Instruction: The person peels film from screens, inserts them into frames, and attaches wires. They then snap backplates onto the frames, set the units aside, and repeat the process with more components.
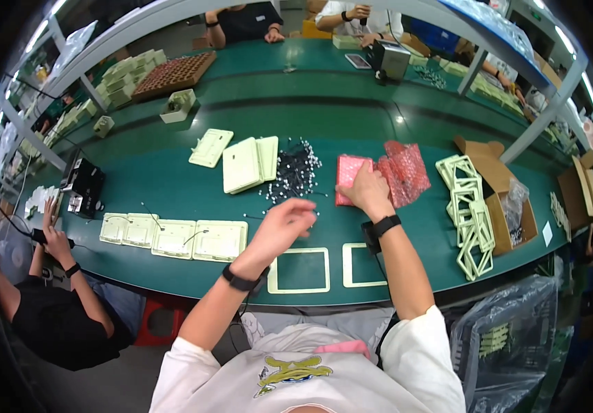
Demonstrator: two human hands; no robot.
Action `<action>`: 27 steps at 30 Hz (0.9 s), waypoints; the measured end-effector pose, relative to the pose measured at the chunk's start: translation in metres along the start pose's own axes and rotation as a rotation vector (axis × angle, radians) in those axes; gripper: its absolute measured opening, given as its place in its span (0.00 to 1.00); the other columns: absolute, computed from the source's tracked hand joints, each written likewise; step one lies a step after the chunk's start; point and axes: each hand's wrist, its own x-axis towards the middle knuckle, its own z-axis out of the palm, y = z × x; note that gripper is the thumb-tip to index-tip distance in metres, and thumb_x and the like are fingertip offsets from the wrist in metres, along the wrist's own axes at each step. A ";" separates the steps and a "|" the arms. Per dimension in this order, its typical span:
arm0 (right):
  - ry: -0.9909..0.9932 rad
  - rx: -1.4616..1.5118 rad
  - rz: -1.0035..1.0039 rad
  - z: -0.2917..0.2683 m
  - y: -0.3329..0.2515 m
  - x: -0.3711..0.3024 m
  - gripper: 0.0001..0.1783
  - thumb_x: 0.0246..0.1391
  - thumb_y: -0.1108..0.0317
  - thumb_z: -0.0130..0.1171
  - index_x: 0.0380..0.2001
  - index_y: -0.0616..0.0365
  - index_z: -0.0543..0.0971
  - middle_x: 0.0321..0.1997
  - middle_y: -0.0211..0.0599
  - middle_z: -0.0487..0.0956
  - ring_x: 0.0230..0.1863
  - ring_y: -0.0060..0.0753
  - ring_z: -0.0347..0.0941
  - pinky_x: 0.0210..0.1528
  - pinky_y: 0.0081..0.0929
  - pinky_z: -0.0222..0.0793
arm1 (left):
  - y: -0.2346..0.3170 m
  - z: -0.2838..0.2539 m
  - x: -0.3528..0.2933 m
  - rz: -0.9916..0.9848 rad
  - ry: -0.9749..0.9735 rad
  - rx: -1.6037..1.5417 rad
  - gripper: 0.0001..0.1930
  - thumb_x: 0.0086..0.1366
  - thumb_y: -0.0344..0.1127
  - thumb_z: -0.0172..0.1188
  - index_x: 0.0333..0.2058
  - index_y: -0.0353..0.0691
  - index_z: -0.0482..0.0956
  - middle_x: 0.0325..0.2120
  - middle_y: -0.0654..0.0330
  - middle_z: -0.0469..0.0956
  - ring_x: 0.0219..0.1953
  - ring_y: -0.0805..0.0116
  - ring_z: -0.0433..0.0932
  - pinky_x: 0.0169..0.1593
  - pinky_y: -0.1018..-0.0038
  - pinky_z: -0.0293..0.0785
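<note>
My right hand [369, 187] rests on a flat pink bubble-wrap packet [346, 165], its thumb and fingers gripping the top of it. Loose pink bubble wrap [407, 168] lies crumpled just to the right. My left hand [289, 221] hangs above the table, fingers loosely curled and apart, with nothing visible in it. Below it is a pale-green rectangular frame [299, 290]; a second frame [362, 283] lies under my right forearm, partly covered. Close beyond my left hand is a pile of small black leads with white ends [295, 172].
Pale-green panels [241, 165] are stacked beyond. A row of housings [172, 238] runs leftward. Stacked frames [465, 213] and an open cardboard box [520, 224] stand on the right. A co-worker [69, 296] sits at left; others work across the bench. A metal rail crosses overhead.
</note>
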 end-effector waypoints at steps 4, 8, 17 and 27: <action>0.092 0.096 -0.005 -0.009 -0.009 -0.028 0.59 0.46 0.49 0.83 0.72 0.68 0.62 0.62 0.71 0.75 0.62 0.62 0.77 0.63 0.57 0.74 | -0.027 0.028 0.102 0.006 0.203 0.271 0.31 0.69 0.48 0.71 0.61 0.31 0.76 0.51 0.47 0.84 0.53 0.63 0.83 0.57 0.69 0.80; 0.415 0.377 -0.386 0.033 0.034 -0.017 0.61 0.44 0.58 0.85 0.75 0.65 0.59 0.63 0.66 0.75 0.64 0.63 0.76 0.65 0.55 0.74 | -0.050 0.056 0.181 -0.018 0.244 0.427 0.32 0.67 0.48 0.72 0.61 0.31 0.76 0.54 0.43 0.83 0.52 0.60 0.84 0.56 0.69 0.81; -0.142 0.881 -0.501 -0.013 0.062 -0.035 0.60 0.44 0.70 0.82 0.77 0.63 0.58 0.72 0.58 0.71 0.67 0.59 0.73 0.70 0.46 0.72 | -0.029 0.067 0.167 -0.041 -0.051 -0.148 0.16 0.71 0.33 0.66 0.54 0.35 0.79 0.45 0.55 0.85 0.47 0.64 0.87 0.47 0.67 0.85; 0.345 0.497 -0.530 -0.007 0.093 -0.014 0.26 0.52 0.75 0.64 0.57 0.60 0.78 0.47 0.58 0.81 0.45 0.62 0.80 0.49 0.48 0.79 | -0.019 0.061 0.159 -0.170 -0.102 -0.485 0.13 0.71 0.32 0.69 0.49 0.35 0.78 0.43 0.56 0.85 0.44 0.61 0.87 0.50 0.63 0.86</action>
